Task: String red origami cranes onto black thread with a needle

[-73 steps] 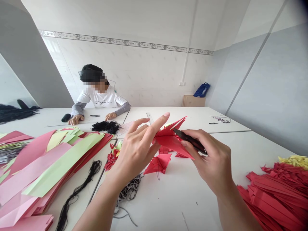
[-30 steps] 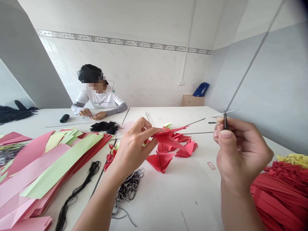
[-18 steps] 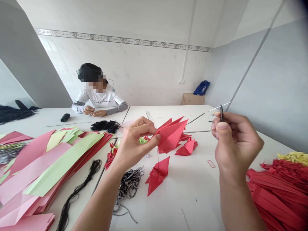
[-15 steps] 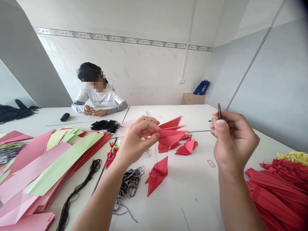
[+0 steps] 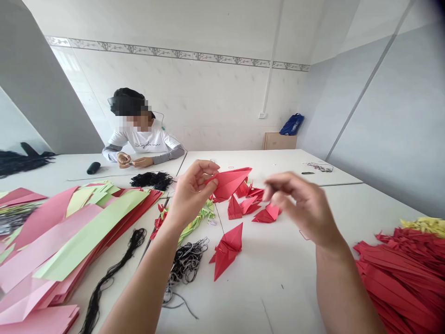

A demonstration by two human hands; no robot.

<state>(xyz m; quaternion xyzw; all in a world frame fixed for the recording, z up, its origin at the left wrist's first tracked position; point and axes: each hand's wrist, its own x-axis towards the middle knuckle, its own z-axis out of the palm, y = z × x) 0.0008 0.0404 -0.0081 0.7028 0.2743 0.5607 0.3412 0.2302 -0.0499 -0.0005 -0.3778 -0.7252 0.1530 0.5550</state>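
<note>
Pinched in my left hand point(image 5: 194, 192) is a folded red paper piece point(image 5: 231, 183), its pointed end toward the right. A thin dark thread runs down from it to a red folded paper shape point(image 5: 227, 250) lying on the white table point(image 5: 299, 287). My right hand point(image 5: 295, 202) is to the right of the held paper, apart from it, its fingers closed on a small dark object point(image 5: 273, 187) that is blurred. Behind and below the hands lie several red folded papers point(image 5: 267, 214).
Colored paper sheets point(image 5: 76, 232) and black cord point(image 5: 114, 273) cover the left side, with tangled thread point(image 5: 189, 260) beside my left forearm. Red strips point(image 5: 399, 278) are heaped at the right. Across the table a person point(image 5: 144, 139) sits with hands together.
My right hand has moved left and slightly down toward the red paper with the dark object. My left hand has shifted slightly left, and the paper it holds has turned.
</note>
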